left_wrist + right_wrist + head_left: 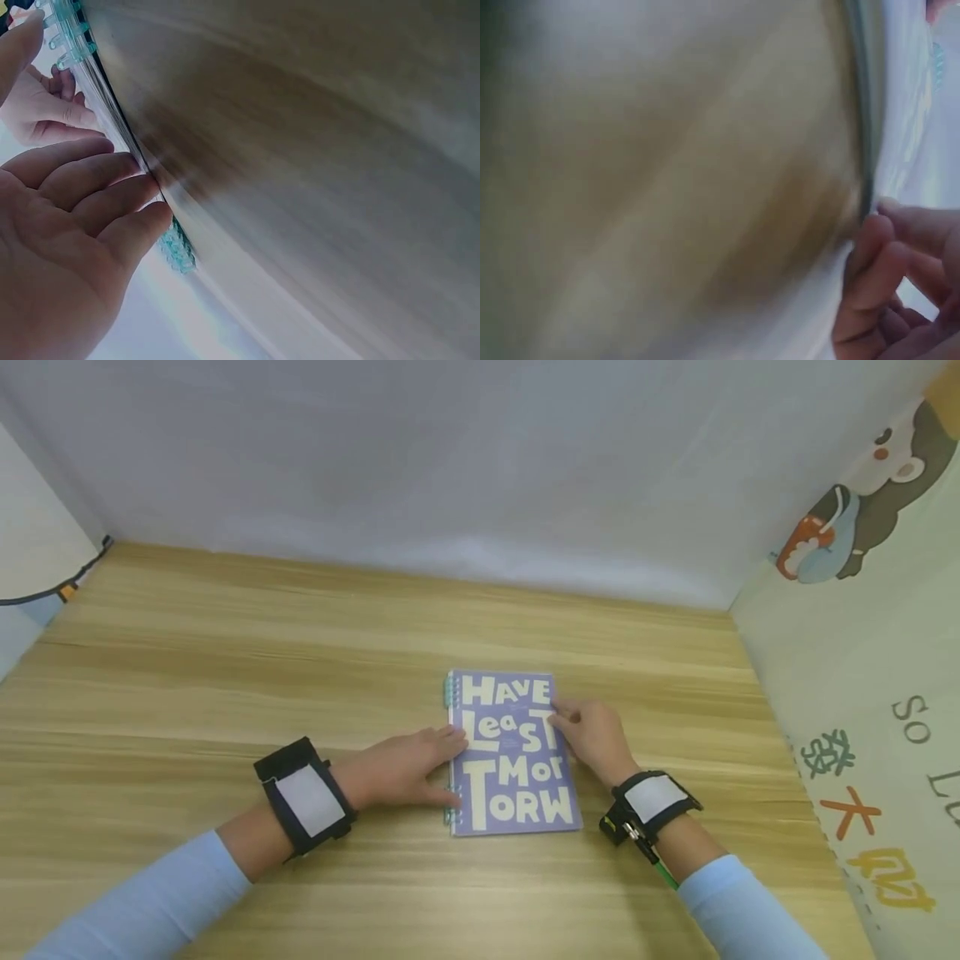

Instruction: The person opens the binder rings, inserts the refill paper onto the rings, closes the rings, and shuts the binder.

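A closed spiral notebook with a purple cover and big cream letters lies on the wooden table, its teal ring binding on the left side. My left hand rests against that bound side with fingers and thumb extended. In the left wrist view the fingertips of the left hand touch the spine edge between the teal rings. At the opposite side my right hand pinches the notebook's edge, thumb over the cover. The right wrist view shows the right hand with thumb and index finger at the cover's edge.
The wood-grain table extends around the notebook. A pale wall stands behind it, and a wall with a cartoon animal and coloured characters borders the right side. Black wrist bands circle both wrists.
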`<state>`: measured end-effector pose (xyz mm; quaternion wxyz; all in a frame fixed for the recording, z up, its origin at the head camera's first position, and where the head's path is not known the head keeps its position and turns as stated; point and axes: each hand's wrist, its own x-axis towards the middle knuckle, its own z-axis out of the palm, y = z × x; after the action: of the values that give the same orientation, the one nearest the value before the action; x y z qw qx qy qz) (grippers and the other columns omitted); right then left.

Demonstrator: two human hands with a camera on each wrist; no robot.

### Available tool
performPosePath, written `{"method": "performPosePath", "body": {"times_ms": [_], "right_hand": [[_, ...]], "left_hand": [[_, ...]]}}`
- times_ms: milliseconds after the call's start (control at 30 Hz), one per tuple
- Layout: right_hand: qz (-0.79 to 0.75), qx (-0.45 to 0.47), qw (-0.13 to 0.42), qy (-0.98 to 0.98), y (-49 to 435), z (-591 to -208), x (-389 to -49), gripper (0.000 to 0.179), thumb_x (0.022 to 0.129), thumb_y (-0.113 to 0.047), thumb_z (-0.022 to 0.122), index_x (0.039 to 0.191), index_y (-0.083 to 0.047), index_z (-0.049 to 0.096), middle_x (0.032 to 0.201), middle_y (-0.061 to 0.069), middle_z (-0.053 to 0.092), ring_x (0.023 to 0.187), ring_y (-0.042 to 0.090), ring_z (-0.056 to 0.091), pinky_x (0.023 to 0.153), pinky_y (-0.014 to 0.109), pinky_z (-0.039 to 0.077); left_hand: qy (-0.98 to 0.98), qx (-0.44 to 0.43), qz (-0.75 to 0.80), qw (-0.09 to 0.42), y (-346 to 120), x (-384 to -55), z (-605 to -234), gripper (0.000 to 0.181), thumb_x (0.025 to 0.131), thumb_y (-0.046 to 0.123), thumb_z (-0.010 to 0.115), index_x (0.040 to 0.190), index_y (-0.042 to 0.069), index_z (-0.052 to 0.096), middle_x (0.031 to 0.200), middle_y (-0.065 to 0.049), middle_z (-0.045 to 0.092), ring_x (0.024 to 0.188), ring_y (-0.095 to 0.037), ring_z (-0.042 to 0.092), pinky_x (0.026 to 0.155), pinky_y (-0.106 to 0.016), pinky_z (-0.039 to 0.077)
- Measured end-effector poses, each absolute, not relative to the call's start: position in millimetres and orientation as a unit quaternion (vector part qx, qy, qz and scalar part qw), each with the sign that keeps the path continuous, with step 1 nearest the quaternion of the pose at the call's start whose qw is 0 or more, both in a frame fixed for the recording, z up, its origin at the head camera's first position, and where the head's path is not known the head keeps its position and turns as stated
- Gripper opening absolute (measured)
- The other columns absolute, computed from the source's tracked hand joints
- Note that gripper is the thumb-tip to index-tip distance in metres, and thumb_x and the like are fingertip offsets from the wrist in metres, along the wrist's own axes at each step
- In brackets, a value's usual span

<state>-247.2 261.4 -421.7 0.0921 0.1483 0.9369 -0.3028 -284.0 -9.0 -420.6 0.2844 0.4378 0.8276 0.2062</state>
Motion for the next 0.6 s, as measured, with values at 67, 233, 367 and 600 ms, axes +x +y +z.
{"method": "performPosePath", "body": {"times_ms": [67,233,367,600], "right_hand": [[-0.284,0.131,0.094,0.945,261.2,-418.1,-252.1,0.036,0.090,-0.023,0.061,0.123,-0.008,0.061,0.069,0.009,0.064,0.048,0.010,0.046,0.048,0.025,0.038],[-0.229,0.113,0.107,0.961,255.9,-409.0,-262.6,0.033,0.090,-0.023,0.062,0.119,-0.008,0.064,0.098,0.013,0.069,0.066,0.016,0.052,0.056,0.027,0.038],[-0.160,0.076,0.087,0.980,245.9,-408.6,-270.2,0.036,0.090,-0.023,0.061,0.122,-0.006,0.061,0.116,0.018,0.062,0.090,0.027,0.060,0.071,0.037,0.049],[-0.113,0.008,0.092,0.989,229.7,-413.3,-280.1,0.038,0.092,-0.025,0.060,0.123,-0.004,0.060,0.118,0.019,0.061,0.099,0.030,0.061,0.085,0.040,0.050]], "left_hand": [[0.828,0.441,0.204,0.281,-9.8,-288.1,-418.9,0.080,0.082,0.045,0.067,0.143,0.004,0.035,0.151,-0.013,0.030,0.141,-0.027,0.027,0.113,-0.040,0.027],[0.827,0.449,0.198,0.274,-12.1,-297.4,-414.9,0.079,0.082,0.045,0.068,0.142,0.004,0.037,0.150,-0.013,0.033,0.141,-0.026,0.028,0.112,-0.040,0.028],[0.829,0.458,0.204,0.247,-12.4,-306.7,-410.5,0.073,0.084,0.043,0.067,0.139,0.003,0.042,0.145,-0.014,0.041,0.136,-0.027,0.037,0.110,-0.040,0.032],[0.855,0.480,0.145,0.128,-4.1,-332.0,-411.7,0.066,0.090,0.043,0.057,0.136,-0.002,0.043,0.142,-0.021,0.041,0.135,-0.034,0.037,0.110,-0.042,0.031]]}}
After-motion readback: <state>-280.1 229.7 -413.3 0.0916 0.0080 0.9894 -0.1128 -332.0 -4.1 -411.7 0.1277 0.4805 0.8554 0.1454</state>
